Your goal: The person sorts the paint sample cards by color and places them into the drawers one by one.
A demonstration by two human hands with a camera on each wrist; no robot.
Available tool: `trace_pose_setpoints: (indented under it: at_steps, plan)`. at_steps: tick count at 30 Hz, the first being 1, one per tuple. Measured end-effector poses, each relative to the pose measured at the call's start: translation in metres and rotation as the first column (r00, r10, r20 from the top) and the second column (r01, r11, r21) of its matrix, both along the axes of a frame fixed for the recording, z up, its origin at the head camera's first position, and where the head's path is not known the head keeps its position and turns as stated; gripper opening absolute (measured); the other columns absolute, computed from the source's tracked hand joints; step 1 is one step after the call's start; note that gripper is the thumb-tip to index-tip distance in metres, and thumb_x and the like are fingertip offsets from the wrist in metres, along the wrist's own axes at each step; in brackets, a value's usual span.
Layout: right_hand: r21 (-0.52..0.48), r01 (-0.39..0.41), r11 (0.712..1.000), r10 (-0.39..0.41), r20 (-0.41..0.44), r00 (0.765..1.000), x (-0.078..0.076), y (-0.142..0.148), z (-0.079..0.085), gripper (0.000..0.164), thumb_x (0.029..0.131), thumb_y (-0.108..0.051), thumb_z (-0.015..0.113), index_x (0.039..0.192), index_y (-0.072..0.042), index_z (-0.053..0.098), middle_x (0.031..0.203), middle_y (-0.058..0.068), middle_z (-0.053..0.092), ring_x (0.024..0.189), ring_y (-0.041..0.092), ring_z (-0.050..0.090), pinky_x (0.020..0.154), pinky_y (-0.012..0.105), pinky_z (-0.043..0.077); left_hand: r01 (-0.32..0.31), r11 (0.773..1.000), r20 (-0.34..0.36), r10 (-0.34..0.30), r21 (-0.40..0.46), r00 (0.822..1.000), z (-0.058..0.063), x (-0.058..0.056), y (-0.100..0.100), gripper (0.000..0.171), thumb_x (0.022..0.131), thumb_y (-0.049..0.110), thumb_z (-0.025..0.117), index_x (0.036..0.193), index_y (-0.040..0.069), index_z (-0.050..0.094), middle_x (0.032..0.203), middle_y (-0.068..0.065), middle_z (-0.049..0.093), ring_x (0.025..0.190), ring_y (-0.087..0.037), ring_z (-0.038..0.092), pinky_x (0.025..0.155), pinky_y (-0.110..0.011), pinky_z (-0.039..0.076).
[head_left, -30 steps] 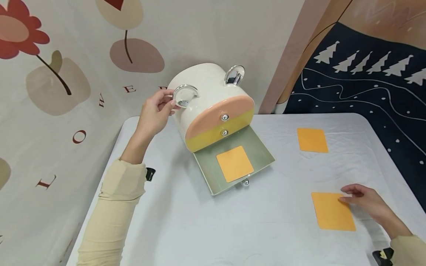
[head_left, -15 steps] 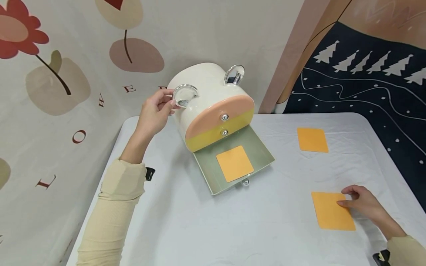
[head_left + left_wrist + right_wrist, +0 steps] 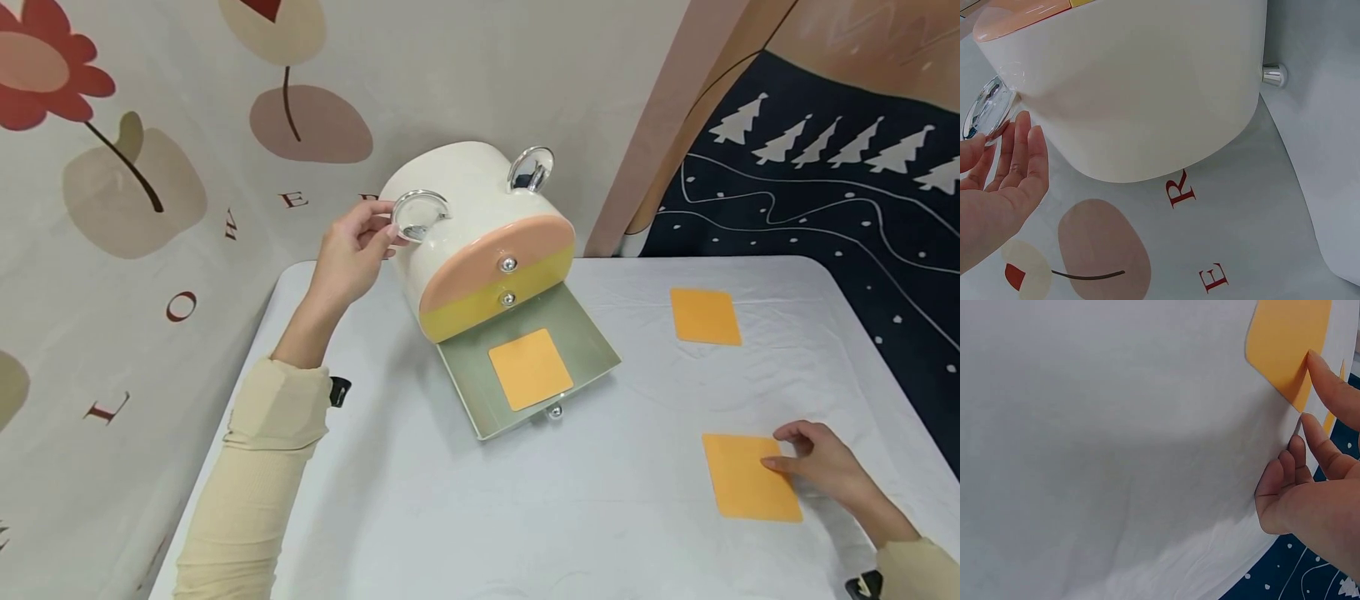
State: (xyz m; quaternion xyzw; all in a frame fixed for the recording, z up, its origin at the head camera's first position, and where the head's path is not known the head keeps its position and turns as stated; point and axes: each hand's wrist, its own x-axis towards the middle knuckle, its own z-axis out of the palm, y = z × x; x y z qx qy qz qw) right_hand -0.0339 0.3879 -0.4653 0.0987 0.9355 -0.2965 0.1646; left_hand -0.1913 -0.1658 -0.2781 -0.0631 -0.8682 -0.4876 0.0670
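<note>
A white mini drawer cabinet (image 3: 450, 179) with silver mouse-like ears stands near the wall. My left hand (image 3: 348, 254) pinches the nearer ear (image 3: 420, 215) between thumb and fingers; the left wrist view shows this hand (image 3: 1013, 169) beside the cabinet's side. The cabinet's bottom green drawer (image 3: 465, 392) is pulled out, with a square orange card (image 3: 530, 369) lying in it. At the right, my right hand (image 3: 825, 462) pinches the edge of another orange card (image 3: 750, 479), thumb on top and index finger at the edge. That card lies flat on the table.
A third orange card (image 3: 705, 317) lies farther back on the white-covered table (image 3: 600, 517). The peach drawer (image 3: 480, 262) and yellow drawer (image 3: 540, 279) are closed. A printed cloth wall (image 3: 450, 75) rises directly behind the cabinet.
My right hand has shifted slightly left, its thumb moving farther onto the card. The left hand keeps hold of the ear, and the cabinet and cards have not moved.
</note>
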Motion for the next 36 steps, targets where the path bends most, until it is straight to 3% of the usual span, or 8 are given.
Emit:
trace_pose_setpoints:
  at_steps: [12, 15, 21, 24, 31, 34, 35, 36]
  plan:
    - [0.012, 0.032, 0.999, -0.032, -0.003, 0.999, -0.004, -0.001, 0.004, 0.037, 0.080, -0.015, 0.070, 0.097, 0.009, 0.048, 0.090, 0.017, 0.049, 0.078, 0.027, 0.043, 0.059, 0.029, 0.041, -0.004, 1.000, 0.001, 0.004, -0.013, 1.000, 0.001, 0.000, 0.000, 0.029, 0.095, 0.009, 0.048, 0.122, 0.003, 0.052, 0.102, -0.015, 0.058, 0.092, -0.024, 0.060, 0.077, -0.025, 0.051]
    - [-0.035, 0.035, 0.999, -0.034, 0.018, 0.999, -0.007, 0.000, 0.009, 0.030, 0.083, -0.014, 0.066, 0.095, 0.007, 0.050, 0.081, 0.010, 0.052, 0.069, 0.018, 0.047, 0.052, 0.023, 0.042, -0.004, 1.000, -0.001, 0.004, -0.018, 1.000, 0.001, 0.001, 0.000, 0.029, 0.095, 0.010, 0.048, 0.122, 0.002, 0.052, 0.103, -0.015, 0.058, 0.092, -0.024, 0.060, 0.077, -0.025, 0.052]
    - [-0.149, 0.040, 0.988, -0.041, -0.001, 0.999, -0.019, -0.001, 0.017, 0.027, 0.091, -0.015, 0.056, 0.102, 0.010, 0.051, 0.083, 0.008, 0.056, 0.067, 0.008, 0.050, 0.057, 0.020, 0.049, -0.006, 1.000, 0.002, 0.006, -0.021, 1.000, 0.001, 0.000, 0.001, 0.029, 0.095, 0.010, 0.048, 0.122, 0.002, 0.052, 0.103, -0.016, 0.058, 0.092, -0.024, 0.060, 0.080, -0.030, 0.051]
    - [-0.230, 0.066, 0.971, -0.080, -0.051, 0.995, -0.034, 0.006, 0.011, 0.027, 0.093, -0.012, 0.052, 0.107, 0.012, 0.049, 0.090, 0.007, 0.058, 0.071, 0.003, 0.053, 0.061, 0.018, 0.051, -0.009, 1.000, 0.004, 0.009, -0.026, 1.000, 0.000, 0.001, 0.001, 0.029, 0.095, 0.010, 0.047, 0.122, 0.002, 0.051, 0.103, -0.016, 0.057, 0.093, -0.024, 0.060, 0.080, -0.029, 0.051]
    - [-0.429, 0.136, 0.893, -0.216, -0.144, 0.966, -0.089, 0.043, -0.034, 0.032, 0.092, -0.024, 0.056, 0.114, -0.002, 0.050, 0.100, -0.001, 0.056, 0.086, 0.008, 0.056, 0.071, 0.018, 0.051, -0.005, 1.000, 0.006, 0.006, -0.023, 1.000, 0.001, 0.001, 0.002, 0.029, 0.095, 0.010, 0.047, 0.123, 0.002, 0.051, 0.103, -0.016, 0.057, 0.093, -0.024, 0.060, 0.080, -0.028, 0.051]
    - [-0.486, 0.115, 0.867, -0.225, -0.173, 0.959, -0.113, 0.041, -0.029, 0.035, 0.088, -0.028, 0.060, 0.114, -0.006, 0.053, 0.103, 0.002, 0.057, 0.087, 0.010, 0.056, 0.071, 0.019, 0.052, -0.005, 1.000, 0.008, 0.005, -0.018, 1.000, 0.001, 0.001, 0.002, 0.029, 0.095, 0.010, 0.047, 0.123, 0.002, 0.051, 0.104, -0.016, 0.057, 0.093, -0.023, 0.060, 0.078, -0.025, 0.051]
    - [-0.543, 0.103, 0.833, -0.229, -0.169, 0.959, -0.119, 0.036, -0.021, 0.033, 0.088, -0.025, 0.062, 0.113, -0.006, 0.054, 0.102, 0.003, 0.058, 0.087, 0.011, 0.057, 0.071, 0.020, 0.052, -0.005, 1.000, 0.007, 0.005, -0.017, 1.000, 0.001, 0.001, 0.002, 0.029, 0.095, 0.010, 0.047, 0.123, 0.002, 0.051, 0.103, -0.016, 0.057, 0.093, -0.023, 0.060, 0.078, -0.025, 0.051]
    - [-0.560, 0.094, 0.823, -0.223, -0.166, 0.960, -0.123, 0.026, -0.006, 0.031, 0.088, -0.023, 0.061, 0.112, -0.004, 0.054, 0.102, 0.003, 0.058, 0.087, 0.012, 0.057, 0.071, 0.020, 0.052, -0.004, 1.000, 0.008, 0.005, -0.017, 1.000, 0.001, 0.000, 0.002, 0.029, 0.095, 0.010, 0.047, 0.123, 0.002, 0.052, 0.104, -0.016, 0.057, 0.093, -0.023, 0.060, 0.078, -0.024, 0.051]
